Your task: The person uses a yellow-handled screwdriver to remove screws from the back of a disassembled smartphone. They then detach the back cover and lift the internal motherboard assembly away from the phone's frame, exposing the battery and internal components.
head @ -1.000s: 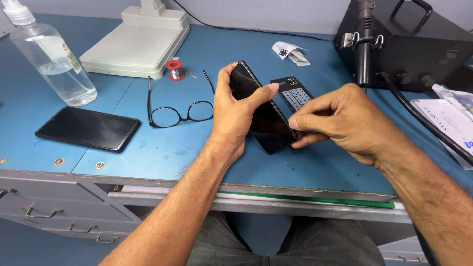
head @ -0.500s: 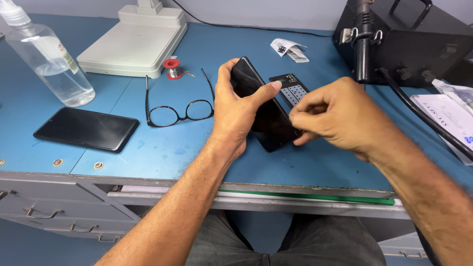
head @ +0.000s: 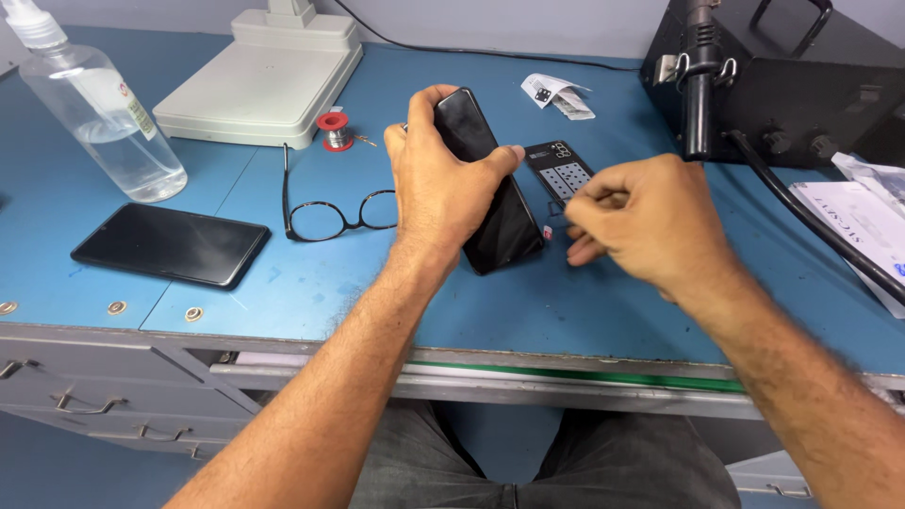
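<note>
My left hand (head: 438, 184) is shut on a black phone (head: 501, 231), held tilted with its lower end resting on the blue bench (head: 603, 311). My right hand (head: 641, 221) hovers just right of the phone's lower edge. Its fingertips are pinched together, and I cannot make out anything between them. A tiny red-and-white piece (head: 547, 231) sticks out at the phone's right side. Behind the phone lies a small black card with a grid of pale squares (head: 559, 170).
A second black phone (head: 172, 245) lies flat at the left, with black-rimmed glasses (head: 330, 219) beside it. Farther back stand a clear liquid bottle (head: 99, 113), a white stand base (head: 259, 75), a red spool (head: 332, 130) and folded paper (head: 558, 94). At the right are a black station (head: 782, 85), its hose (head: 811, 221) and papers (head: 863, 221).
My right hand has pulled away from the phone's side to the right, fingers still pinched. My left hand keeps its hold on the phone.
</note>
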